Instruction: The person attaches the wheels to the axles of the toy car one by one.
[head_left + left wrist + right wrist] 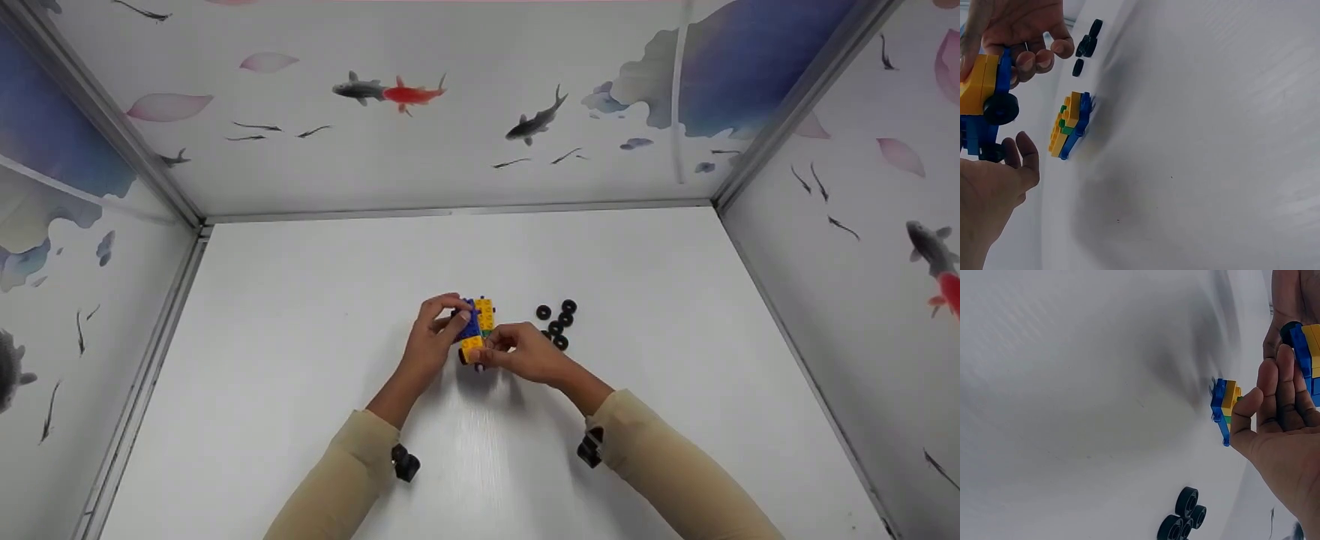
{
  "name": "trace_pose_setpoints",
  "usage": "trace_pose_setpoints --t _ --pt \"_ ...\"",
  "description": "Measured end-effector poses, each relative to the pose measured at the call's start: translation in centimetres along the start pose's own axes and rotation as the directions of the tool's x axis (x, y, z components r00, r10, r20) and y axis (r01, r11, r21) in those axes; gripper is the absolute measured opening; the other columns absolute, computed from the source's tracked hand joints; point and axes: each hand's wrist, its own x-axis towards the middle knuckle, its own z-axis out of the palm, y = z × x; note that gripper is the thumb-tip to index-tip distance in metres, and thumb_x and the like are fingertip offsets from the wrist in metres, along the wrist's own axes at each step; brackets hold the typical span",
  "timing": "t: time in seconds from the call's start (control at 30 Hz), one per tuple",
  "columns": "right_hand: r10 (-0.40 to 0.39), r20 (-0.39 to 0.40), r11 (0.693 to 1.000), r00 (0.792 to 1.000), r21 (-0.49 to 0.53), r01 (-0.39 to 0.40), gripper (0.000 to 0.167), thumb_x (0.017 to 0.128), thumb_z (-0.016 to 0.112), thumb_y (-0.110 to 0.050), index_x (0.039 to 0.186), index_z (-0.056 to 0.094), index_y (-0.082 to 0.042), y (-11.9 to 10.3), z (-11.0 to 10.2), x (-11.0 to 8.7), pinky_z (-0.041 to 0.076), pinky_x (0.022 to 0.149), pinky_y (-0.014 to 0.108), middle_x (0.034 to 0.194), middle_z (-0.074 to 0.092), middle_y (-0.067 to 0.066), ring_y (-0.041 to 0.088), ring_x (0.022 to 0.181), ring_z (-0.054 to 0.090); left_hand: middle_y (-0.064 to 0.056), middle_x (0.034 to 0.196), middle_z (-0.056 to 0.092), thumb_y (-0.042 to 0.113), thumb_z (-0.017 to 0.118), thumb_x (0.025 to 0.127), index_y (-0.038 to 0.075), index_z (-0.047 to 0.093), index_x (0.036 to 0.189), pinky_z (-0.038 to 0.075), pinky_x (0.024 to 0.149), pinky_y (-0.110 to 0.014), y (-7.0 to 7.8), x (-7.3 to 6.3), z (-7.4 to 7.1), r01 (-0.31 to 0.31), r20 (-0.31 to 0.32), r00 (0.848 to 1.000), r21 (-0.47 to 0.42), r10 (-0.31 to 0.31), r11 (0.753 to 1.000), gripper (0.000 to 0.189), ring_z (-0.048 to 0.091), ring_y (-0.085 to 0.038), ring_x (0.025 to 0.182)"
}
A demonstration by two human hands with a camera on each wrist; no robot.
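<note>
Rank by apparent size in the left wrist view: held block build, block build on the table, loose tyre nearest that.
1. Held block build, partly cut off
2. Table block build
3. Loose tyre
Nearness may enlarge the held one; true sizes are unsure.

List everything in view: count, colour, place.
Table: 1, white, centre
Held toy: 1, blue and yellow, raised over table
Fitted wheels: at least 2, black, on held toy
Other toy: 1, yellow, blue and green, on table
Loose wheels: at least 6, black, right of both toys
Walls: 3, white with coloured prints, around table
Rails: several, grey, wall edges
Sleeves: 2, beige, foreground
Wrist cameras: 2, black, by sleeves
Left hand: 1, bare, gripping held toy
Right hand: 1, bare, gripping held toy
</note>
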Motion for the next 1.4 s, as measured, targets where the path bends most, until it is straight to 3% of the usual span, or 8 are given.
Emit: trace_pose_setpoints --t 0.2,0.43,0.63,0.77,1.0,1.17,1.4 --pt "-0.026 -0.008 1.000 1.000 0.002 0.026 0.034 0.102 0.079 -0.046 0.097 0.075 -0.013 0.4 0.0 0.1 0.048 0.078 0.032 0.095 0.075 -0.002 0.016 0.090 0.062 -0.007 0.163 0.046 0.054 0.063 0.111 0.031 0.063 0.143 0.064 0.103 -0.045 0.1 -0.3 -0.2 0.057 0.099 0.994 -0.008 -0.056 0.998 0.039 0.063 -0.036 0.136" --pt "-0.053 -0.011 0.998 0.999 -0.016 0.053 0.032 0.103 0.079 -0.045 0.098 0.077 -0.013 0.9 -0.2 0.2 0.048 0.077 0.031 0.092 0.074 -0.003 0.014 0.088 0.061 -0.016 0.159 0.049 0.043 0.072 0.109 0.032 0.058 0.154 0.065 0.103 -0.046 0.0 -0.6 -0.7 0.066 0.200 0.978 -0.021 -0.060 0.998 0.049 0.066 -0.035 0.135" --pt "-0.060 -0.009 0.998 0.998 -0.007 0.060 0.023 0.104 0.078 -0.033 0.104 0.080 -0.010 1.2 -0.4 0.1 0.048 0.073 0.027 0.095 0.078 0.001 0.012 0.086 0.062 -0.017 0.162 0.047 0.038 0.083 0.101 0.037 0.054 0.159 0.064 0.104 -0.044 -0.2 -0.8 -0.9 0.085 0.262 0.962 -0.024 -0.076 0.996 0.065 0.066 -0.036 0.138" --pt "-0.049 -0.003 0.999 0.999 -0.015 0.049 0.024 0.102 0.081 -0.032 0.108 0.081 -0.008 1.5 -0.5 0.0 0.049 0.075 0.027 0.099 0.080 0.004 0.012 0.088 0.063 -0.017 0.158 0.051 0.037 0.087 0.098 0.038 0.056 0.158 0.065 0.102 -0.042 -0.4 -0.8 -0.9 0.080 0.261 0.962 -0.015 -0.073 0.997 0.068 0.067 -0.035 0.136" --pt "0.023 -0.005 0.998 1.000 -0.065 -0.023 0.043 0.092 0.091 -0.041 0.121 0.081 -0.012 1.8 -1.8 -0.3 0.055 0.084 0.032 0.110 0.081 0.002 0.017 0.098 0.069 -0.017 0.157 0.052 0.030 0.088 0.097 0.037 0.054 0.160 0.064 0.106 -0.042 -0.8 -0.8 -1.3 0.093 0.240 0.967 -0.013 -0.087 0.996 0.073 0.067 -0.036 0.137" --pt "0.056 -0.099 0.994 0.994 -0.087 -0.065 0.041 0.094 0.090 -0.028 0.127 0.078 -0.006 2.7 -3.3 -0.6 0.057 0.085 0.032 0.113 0.080 0.007 0.021 0.099 0.070 -0.016 0.158 0.052 0.025 0.089 0.097 0.039 0.054 0.160 0.063 0.108 -0.042 -0.8 -0.8 -1.4 0.109 0.217 0.970 0.006 -0.108 0.994 0.073 0.067 -0.035 0.137" --pt "0.088 -0.229 0.990 0.969 -0.090 -0.111 0.031 0.101 0.079 -0.013 0.131 0.076 -0.002 4.7 -5.2 -0.8 0.059 0.089 0.035 0.123 0.076 0.015 0.028 0.109 0.072 -0.015 0.155 0.054 0.022 0.090 0.095 0.042 0.055 0.158 0.064 0.107 -0.041 -1.1 -0.8 -1.5 0.112 0.197 0.974 0.026 -0.115 0.993 0.075 0.068 -0.034 0.134"
